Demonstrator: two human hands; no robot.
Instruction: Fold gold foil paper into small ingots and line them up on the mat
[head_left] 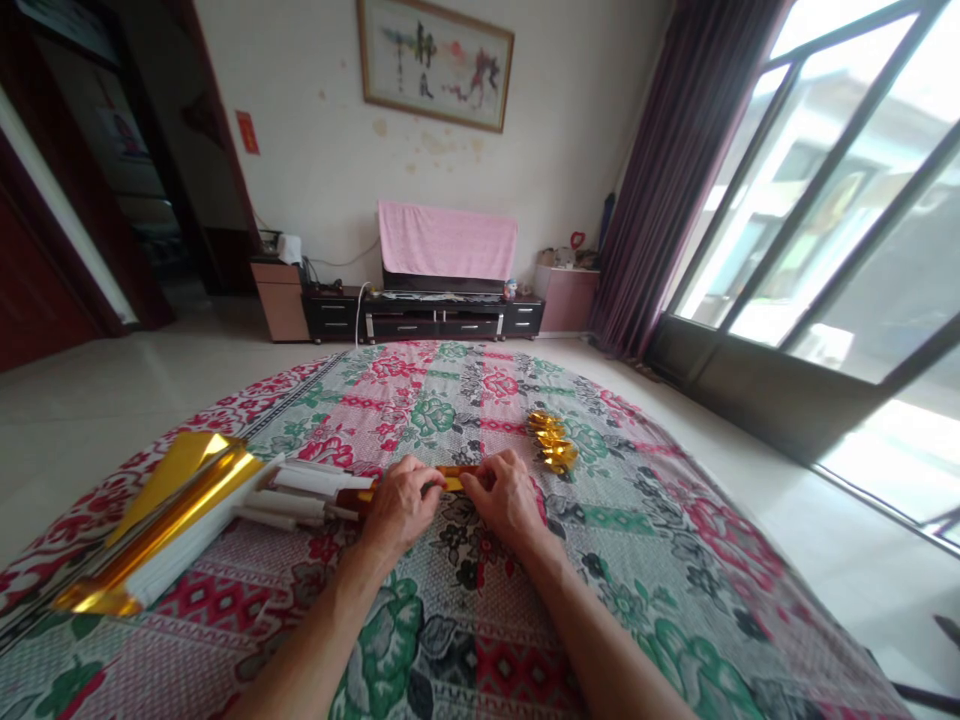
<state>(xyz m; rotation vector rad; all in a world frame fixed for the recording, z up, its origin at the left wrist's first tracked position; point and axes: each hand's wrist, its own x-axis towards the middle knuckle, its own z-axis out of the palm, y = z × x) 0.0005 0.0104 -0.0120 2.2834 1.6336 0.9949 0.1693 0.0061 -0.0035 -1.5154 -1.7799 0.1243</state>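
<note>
A narrow gold foil strip (454, 478) stretches between my two hands at the middle of the cloth-covered table. My left hand (406, 500) pinches its left part, and my right hand (504, 496) pinches its right part. Just left of my left hand lie several white paper rolls (315, 482), with a gold and brown end beside my fingers. Further left are large gold foil sheets (184, 500), partly rolled, over white paper (180, 555). Beyond my right hand, a row of folded gold foil pieces (551, 442) rests on the cloth.
The round table has a flowered red, green and grey cloth (622, 520). Past its far edge stands a low black cabinet (435, 322) with a pink cloth (448, 240) above it. A purple curtain (675, 170) and large windows are on the right, a doorway on the left.
</note>
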